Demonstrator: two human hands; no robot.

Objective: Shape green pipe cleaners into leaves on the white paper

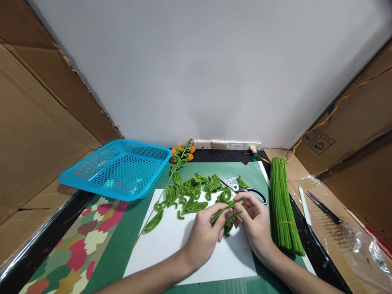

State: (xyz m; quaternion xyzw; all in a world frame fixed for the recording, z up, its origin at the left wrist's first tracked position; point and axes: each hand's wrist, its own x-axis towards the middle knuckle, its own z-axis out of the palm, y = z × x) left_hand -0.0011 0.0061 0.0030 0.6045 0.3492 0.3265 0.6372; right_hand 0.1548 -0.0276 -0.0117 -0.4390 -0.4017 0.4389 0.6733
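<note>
Currently, left hand: you have thumb and fingers clamped on a green fuzzy piece, held above the white sheet.
Right hand: your fingertips touch the free ends of that piece; whether they are clamped on it, I cannot tell.
Fuzzy piece: two strands show, pointing from your left hand toward your right.
Leaf pile: curled and looped green shapes lie just beyond your hands, mostly on the sheet.
Scissors: these lie beyond your right hand, beside the pile.
Green bundle: long fuzzy stems, banded together, lie to the right of your right hand.
Leafy stem: it slants along the pile's left side.
Blue basket: it sits at far left.
</note>
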